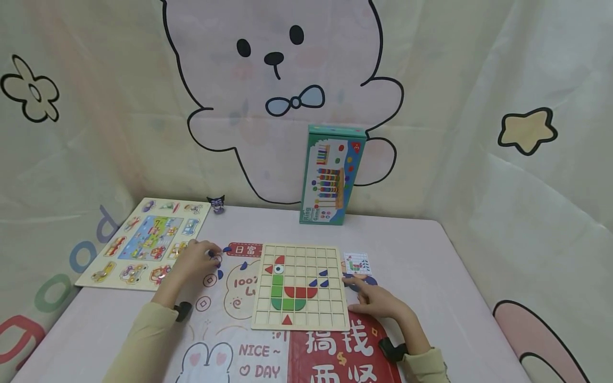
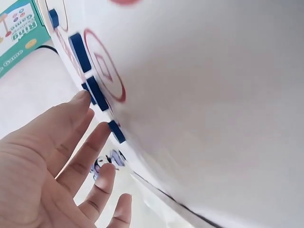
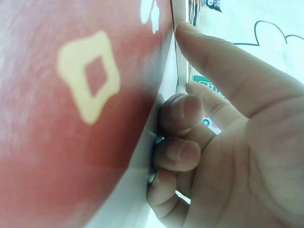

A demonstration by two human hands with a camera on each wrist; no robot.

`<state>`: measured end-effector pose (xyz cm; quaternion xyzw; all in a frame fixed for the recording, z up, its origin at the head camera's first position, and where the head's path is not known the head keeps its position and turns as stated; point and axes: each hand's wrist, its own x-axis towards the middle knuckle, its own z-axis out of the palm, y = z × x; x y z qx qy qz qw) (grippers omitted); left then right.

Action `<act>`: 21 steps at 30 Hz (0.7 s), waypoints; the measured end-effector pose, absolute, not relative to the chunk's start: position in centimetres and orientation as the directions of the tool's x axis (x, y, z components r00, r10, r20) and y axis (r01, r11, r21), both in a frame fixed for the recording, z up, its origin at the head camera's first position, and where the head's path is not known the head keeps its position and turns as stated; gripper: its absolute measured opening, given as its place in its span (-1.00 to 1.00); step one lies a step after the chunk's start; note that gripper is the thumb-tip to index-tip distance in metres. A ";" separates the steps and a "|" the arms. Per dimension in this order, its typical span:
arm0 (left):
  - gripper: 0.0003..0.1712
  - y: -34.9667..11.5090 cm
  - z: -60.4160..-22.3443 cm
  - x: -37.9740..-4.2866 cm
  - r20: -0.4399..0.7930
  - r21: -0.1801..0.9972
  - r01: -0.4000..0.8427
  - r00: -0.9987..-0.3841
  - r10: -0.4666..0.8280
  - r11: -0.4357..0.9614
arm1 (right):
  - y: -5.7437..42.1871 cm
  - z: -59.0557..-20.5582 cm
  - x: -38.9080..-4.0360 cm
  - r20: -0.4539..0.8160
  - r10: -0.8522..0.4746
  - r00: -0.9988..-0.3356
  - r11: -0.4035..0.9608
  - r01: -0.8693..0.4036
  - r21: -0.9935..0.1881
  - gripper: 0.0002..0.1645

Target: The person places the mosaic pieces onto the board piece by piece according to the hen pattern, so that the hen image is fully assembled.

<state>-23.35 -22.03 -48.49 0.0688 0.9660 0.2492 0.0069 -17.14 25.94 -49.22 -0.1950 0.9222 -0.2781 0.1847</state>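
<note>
My left hand (image 1: 195, 258) is over small blue leaf-shaped pieces (image 1: 244, 265) on the mat, left of the board. In the left wrist view its thumb tip is right at one blue piece (image 2: 97, 93), with the other fingers spread loosely. My right hand (image 1: 378, 302) rests at the right edge of the wooden grid board (image 1: 330, 314), thumb and index finger extended against it, the remaining fingers curled under. On the board, red and green pieces (image 1: 289, 304) form a bird-like figure, with a few blue leaf pieces (image 1: 323, 273) to its right.
A small pattern card (image 1: 357, 263) lies beyond my right hand. At the left is a picture puzzle board (image 1: 102, 250), with a small purple figurine (image 1: 217, 204) behind it. A green game box (image 1: 330, 175) stands at the back. The printed mat (image 1: 258, 351) covers the table's middle.
</note>
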 end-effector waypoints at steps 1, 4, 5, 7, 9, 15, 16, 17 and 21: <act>-0.68 -22.2 -48.4 -23.4 0.017 0.481 0.122 -0.991 0.130 0.868 | 25.9 -49.2 -17.1 -0.232 -0.462 -0.856 0.770 -0.257 -0.584 -0.19; -0.69 -22.6 -48.2 -23.5 0.021 0.449 0.129 -0.991 0.134 0.884 | 25.9 -49.2 -17.1 -0.230 -0.465 -0.855 0.767 -0.259 -0.586 -0.19; -0.69 -22.8 -48.2 -23.5 0.022 0.435 0.132 -0.991 0.136 0.891 | 25.9 -49.2 -17.1 -0.229 -0.466 -0.854 0.766 -0.260 -0.589 -0.19; -0.70 -23.0 -48.1 -23.6 0.021 0.412 0.131 -0.991 0.135 0.902 | 25.9 -49.1 -17.1 -0.228 -0.468 -0.853 0.763 -0.261 -0.591 -0.19; -0.71 -23.3 -48.1 -23.7 0.018 0.397 0.131 -0.991 0.135 0.909 | 25.9 -49.1 -17.1 -0.227 -0.470 -0.853 0.762 -0.263 -0.592 -0.20; -0.73 -23.7 -48.5 -24.1 0.017 0.367 0.132 -0.991 0.136 0.921 | 25.9 -49.0 -17.0 -0.220 -0.475 -0.852 0.760 -0.272 -0.590 -0.20; -0.74 -23.7 -48.5 -24.1 0.019 0.363 0.132 -0.991 0.135 0.922 | 25.9 -49.0 -17.0 -0.219 -0.476 -0.852 0.760 -0.273 -0.591 -0.20; -0.75 -23.8 -48.5 -24.1 0.020 0.366 0.130 -0.991 0.132 0.922 | 25.9 -49.0 -17.0 -0.219 -0.476 -0.851 0.759 -0.273 -0.591 -0.20; -0.79 -23.7 -48.5 -24.1 0.008 0.397 0.104 -0.994 0.109 0.912 | 25.9 -49.0 -17.0 -0.221 -0.475 -0.852 0.759 -0.268 -0.594 -0.20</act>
